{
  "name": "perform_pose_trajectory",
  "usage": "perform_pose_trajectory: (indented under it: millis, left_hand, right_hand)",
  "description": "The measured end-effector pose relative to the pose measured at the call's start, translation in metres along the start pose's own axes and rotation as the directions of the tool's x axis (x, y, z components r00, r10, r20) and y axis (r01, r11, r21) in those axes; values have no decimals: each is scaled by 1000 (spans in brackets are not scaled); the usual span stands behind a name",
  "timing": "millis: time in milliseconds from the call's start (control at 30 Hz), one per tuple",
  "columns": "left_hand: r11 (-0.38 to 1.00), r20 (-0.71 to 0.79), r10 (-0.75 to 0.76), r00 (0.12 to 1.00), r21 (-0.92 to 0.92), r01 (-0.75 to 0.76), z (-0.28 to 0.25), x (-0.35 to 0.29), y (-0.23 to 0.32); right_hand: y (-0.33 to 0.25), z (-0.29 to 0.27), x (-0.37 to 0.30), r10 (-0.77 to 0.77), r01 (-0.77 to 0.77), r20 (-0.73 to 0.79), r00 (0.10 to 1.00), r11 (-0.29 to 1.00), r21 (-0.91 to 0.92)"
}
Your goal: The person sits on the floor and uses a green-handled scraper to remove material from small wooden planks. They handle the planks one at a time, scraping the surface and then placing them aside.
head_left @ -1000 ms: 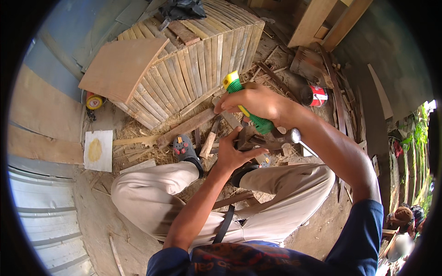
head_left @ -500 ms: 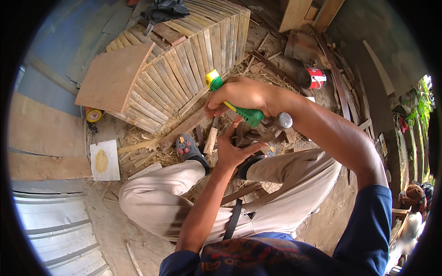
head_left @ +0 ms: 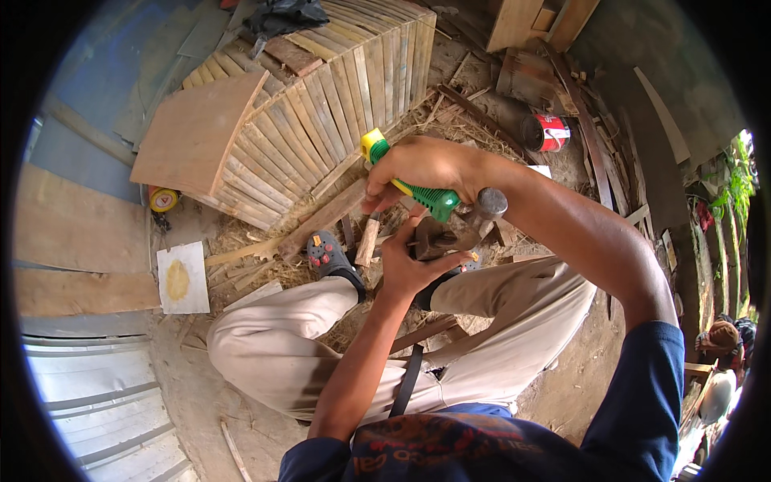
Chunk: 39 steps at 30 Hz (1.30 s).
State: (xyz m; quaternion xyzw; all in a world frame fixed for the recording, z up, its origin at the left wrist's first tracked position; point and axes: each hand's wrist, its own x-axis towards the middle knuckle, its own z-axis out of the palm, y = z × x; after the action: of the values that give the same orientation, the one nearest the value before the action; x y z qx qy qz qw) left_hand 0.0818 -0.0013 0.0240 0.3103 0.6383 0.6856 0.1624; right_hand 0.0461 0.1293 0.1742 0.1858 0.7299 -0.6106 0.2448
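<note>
Here, hammer (head_left: 440,204), green-yellow handle (head_left: 427,196), grey head (head_left: 491,204)

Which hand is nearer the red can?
Right. The right hand, gripping the hammer, is left of the red can and slightly lower in the view; the left hand is farther off, also to the left but lower still.

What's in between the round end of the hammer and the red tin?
In the head view, the person's right forearm lies between the hammer's round end and the red tin, then a little ground and a small white scrap.
</note>
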Motion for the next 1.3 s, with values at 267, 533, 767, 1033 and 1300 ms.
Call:
perform_pose_trajectory:
  millis: [267, 533, 767, 1033, 1300]
  left_hand:
    - [999, 18, 19, 1000, 49, -20, 3, 7, -2]
    - [983, -99, -82, 992, -171, 64, -56, 65, -38]
    - [985, -212, -109, 971, -155, 77, -97, 70, -50]
    - [994, -253, -25, 967, -106, -2, -99, 76, -61]
    - [992, -291, -74, 954, -117, 41, -106, 86, -66]
  right_hand:
    - [-6, -9, -11, 45, -42, -23, 999, 994, 97]
    - [5, -10, -67, -566, 506, -121, 815, 798, -327]
    - [97, -20, -42, -290, 172, -587, 756, 953, -249]
    - [193, 40, -11, -77, 462, -546, 834, 638, 616]
    - [193, 75, -30, -124, 445, -509, 852, 685, 577]
